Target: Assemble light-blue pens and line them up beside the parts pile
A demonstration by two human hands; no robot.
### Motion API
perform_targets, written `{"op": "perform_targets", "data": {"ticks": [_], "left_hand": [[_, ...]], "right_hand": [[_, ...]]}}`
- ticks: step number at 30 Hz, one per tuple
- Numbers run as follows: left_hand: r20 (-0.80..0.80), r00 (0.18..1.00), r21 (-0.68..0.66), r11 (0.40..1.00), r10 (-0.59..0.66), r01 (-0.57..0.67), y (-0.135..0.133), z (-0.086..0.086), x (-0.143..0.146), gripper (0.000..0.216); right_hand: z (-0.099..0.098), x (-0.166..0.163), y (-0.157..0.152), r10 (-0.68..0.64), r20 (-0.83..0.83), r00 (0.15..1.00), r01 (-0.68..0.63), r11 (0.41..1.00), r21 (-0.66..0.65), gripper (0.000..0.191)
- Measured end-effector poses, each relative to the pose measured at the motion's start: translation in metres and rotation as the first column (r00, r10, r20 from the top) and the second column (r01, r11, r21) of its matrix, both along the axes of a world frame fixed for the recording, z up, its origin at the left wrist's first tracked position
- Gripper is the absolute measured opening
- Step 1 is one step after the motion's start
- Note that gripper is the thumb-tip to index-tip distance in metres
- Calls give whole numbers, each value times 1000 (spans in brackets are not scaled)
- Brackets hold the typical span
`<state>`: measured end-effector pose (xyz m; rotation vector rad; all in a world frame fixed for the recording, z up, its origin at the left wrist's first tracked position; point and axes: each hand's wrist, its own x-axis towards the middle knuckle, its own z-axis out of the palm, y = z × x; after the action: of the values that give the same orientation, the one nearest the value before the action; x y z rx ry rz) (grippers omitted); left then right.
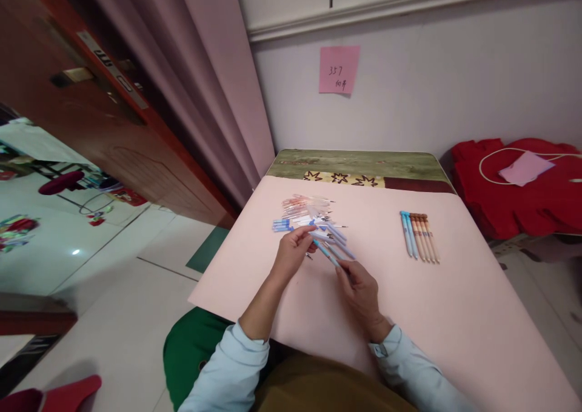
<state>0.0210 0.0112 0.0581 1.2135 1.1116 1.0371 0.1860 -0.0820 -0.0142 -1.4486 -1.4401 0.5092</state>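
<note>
A light blue pen [326,253] slants between my hands above the table. My right hand [361,288] is closed round its lower end, thumb and fingers gripping the barrel. My left hand [291,253] is closed in a pinch at the pen's upper end; the exact contact is partly hidden by the fingers. Just beyond my hands lies a loose pile of pen parts: clear-pinkish tubes [302,206], blue pieces [280,225], pale blue barrels [337,236] and thin refills with dark tips. Off to the right, several assembled pens [420,236] lie side by side, blue ones and brown-topped ones.
A pale pink sheet [377,218] covers the table, with a green wood-patterned strip [364,159] showing at the back. Red cloth [495,188] with a white cord and pink paper stands at right. A brown door [150,115] and curtain [213,79] are at left.
</note>
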Motion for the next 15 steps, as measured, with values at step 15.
{"op": "perform_targets", "data": {"ticks": [15], "left_hand": [[77, 997, 73, 997, 24, -29, -24, 12, 7, 28]], "right_hand": [[-1, -5, 0, -58, 75, 995, 51, 995, 90, 14]]}}
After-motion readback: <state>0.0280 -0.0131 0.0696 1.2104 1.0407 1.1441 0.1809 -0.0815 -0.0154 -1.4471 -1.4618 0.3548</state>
